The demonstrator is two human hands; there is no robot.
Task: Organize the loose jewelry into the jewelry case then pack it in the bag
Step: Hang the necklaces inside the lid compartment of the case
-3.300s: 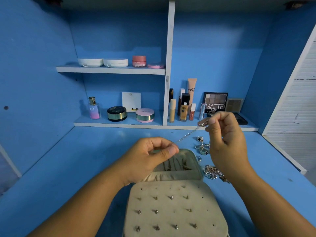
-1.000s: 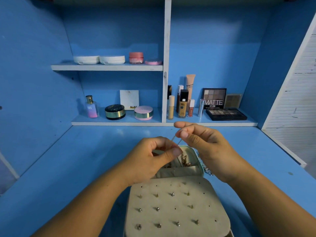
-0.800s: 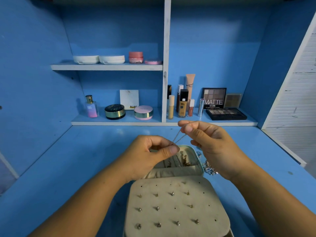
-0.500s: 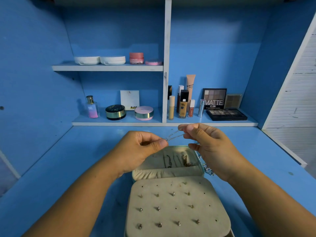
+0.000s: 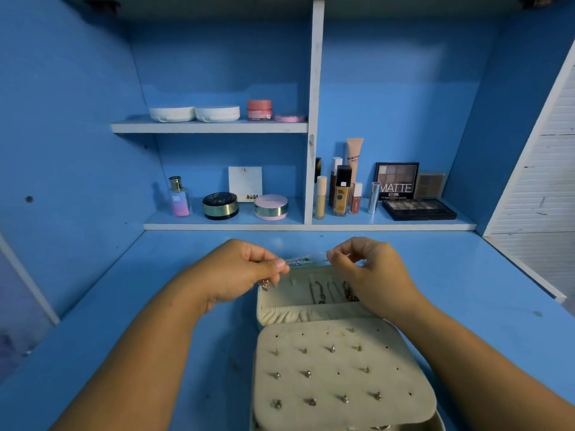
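Left grip (image 5: 245,272) and right grip (image 5: 370,272) each pinched one end of a silver chain (image 5: 303,260), stretched level between them just above the far rim of the open case (image 5: 311,315). Case sat on the table (image 5: 155,306) at its front edge, right of centre. Studs (image 5: 308,373) sat in its near panel, necklaces (image 5: 320,290) in its far half.

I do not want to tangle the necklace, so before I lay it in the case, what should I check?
1. Left hand pinches the silver chain: ok.
2. Right hand pinches its other end: ok.
3. Chain stretched straight between the hands: ok.
4. Jewelry case open, necklace section uncovered: ok.
5. Free place in that section, at its left: looks ok.
6. Chain free of knots: cannot tell, blurred.
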